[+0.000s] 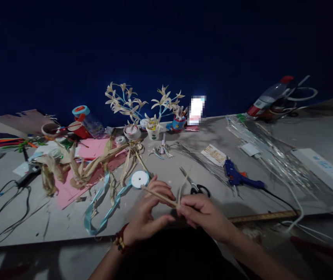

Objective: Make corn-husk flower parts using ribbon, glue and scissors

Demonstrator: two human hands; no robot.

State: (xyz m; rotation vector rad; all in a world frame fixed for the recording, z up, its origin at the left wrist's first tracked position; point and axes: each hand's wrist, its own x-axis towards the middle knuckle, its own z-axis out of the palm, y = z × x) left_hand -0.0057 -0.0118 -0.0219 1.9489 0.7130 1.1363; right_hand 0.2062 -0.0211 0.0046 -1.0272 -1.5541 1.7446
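My right hand (203,213) pinches a narrow dry corn husk strip (162,197) between thumb and fingers. One length of the strip runs left across the fingers of my left hand (150,216); a thinner end rises from the pinch. My left hand is open, its thumb and fingers apart, and I cannot tell whether it touches the strip. Just beyond my right hand lie black-handled scissors (199,189). A white spool (140,179) with light blue ribbon (88,217) rests beyond my left hand.
Dry corn husks (77,171) lie on pink paper (64,196) at left. Husk flowers (125,99) stand in small pots at the back. A blue glue gun (239,177), thin wires (201,163), a power strip (325,169) and a bottle (267,101) are on the right.
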